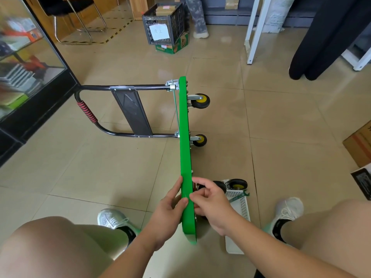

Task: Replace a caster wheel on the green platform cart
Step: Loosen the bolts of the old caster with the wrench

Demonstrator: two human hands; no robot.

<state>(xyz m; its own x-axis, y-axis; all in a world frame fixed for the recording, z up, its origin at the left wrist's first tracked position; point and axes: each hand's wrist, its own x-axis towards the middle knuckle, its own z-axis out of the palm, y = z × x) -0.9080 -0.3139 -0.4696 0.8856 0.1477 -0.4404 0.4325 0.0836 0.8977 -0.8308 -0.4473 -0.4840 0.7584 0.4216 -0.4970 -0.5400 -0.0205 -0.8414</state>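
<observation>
Left grip (170, 209) clamps green platform cart (184, 137) on edge on the floor (100, 167) so I reach the wheels | right grip (208, 199) curled at near caster (220, 187), can't tell holding what | spare wheel (237, 184) in basket (244, 207)

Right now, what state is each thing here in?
Cart: tipped on its edge, handle lying on the floor.
Far wheels: two, both mounted.
Near wheel: against the underside, right hand working beside it.
Spare wheel: loose in the white basket.
Left hand: holds the cart's edge.
</observation>
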